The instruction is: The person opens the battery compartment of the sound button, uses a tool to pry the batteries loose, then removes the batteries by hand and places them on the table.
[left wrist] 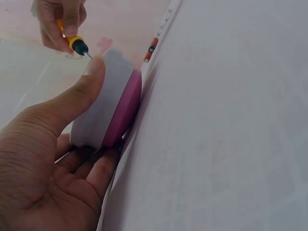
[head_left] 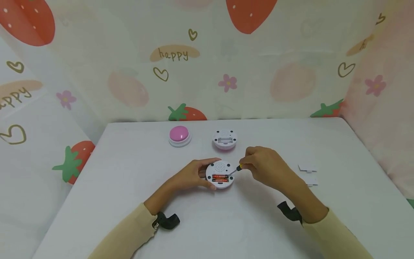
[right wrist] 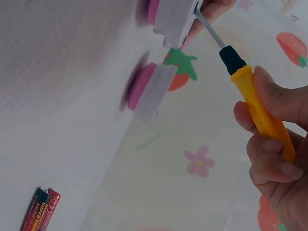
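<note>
The left hand [head_left: 192,175] holds the button [head_left: 221,166] near the middle of the table [head_left: 129,154], underside up, thumb and fingers curled about its rim. The right hand [head_left: 263,163] grips the screwdriver [right wrist: 262,108] by its yellow handle, with the tip at the right end of the bay, where batteries [head_left: 220,178] lie side by side. The step looks like adjusting or prying at the batteries; which of the two cannot be told. The next move calls for a steady hold on the rim and light, controlled pressure at the tip.

The head view shows the covers [head_left: 308,179] off to the right and a second upturned button [head_left: 225,135] just behind. The left wrist view shows the held button's pink side facing the table; the right wrist view shows loose batteries [right wrist: 42,211], which the head view does not.
</note>
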{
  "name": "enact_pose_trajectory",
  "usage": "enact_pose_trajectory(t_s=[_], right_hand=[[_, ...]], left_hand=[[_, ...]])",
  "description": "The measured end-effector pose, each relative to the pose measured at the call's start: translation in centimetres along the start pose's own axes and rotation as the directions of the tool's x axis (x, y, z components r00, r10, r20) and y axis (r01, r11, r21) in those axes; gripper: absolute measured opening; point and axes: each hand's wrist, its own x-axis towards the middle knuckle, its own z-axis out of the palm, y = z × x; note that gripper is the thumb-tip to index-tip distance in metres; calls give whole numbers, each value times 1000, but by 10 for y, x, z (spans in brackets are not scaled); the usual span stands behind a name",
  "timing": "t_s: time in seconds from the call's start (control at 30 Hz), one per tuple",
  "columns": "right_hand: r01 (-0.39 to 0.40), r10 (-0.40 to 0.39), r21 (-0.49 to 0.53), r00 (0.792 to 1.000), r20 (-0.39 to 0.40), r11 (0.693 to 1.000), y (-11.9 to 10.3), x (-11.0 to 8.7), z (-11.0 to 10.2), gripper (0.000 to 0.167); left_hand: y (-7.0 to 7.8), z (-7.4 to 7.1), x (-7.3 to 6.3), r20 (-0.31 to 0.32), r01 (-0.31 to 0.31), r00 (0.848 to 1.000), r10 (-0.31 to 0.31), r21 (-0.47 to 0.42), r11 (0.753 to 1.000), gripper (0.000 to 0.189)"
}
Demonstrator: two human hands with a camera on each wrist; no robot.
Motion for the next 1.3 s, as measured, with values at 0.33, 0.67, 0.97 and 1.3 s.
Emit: enact_pose_trajectory(t_s=[0.33,0.67,0.97,1.3], right_hand=[[-31,32,65,999,-4,997,8,2,10,13],[-83,83,37,997,8,996,6,0,7,12],[-103,103,19,995,20,995,0,7,6,9],[-142,142,-65,990,-1,988,7,2,6,10]], left_hand=[[-6,-1,-4,4,19,1000,-19,-17,1000,90],[-4,0,-3,12,2,1000,-2,-20,1000,89],[0,-4,-11,-11,26,1000,-26,-71,997,92],[0,0,1,23,6,1000,-4,-64,998,89]])
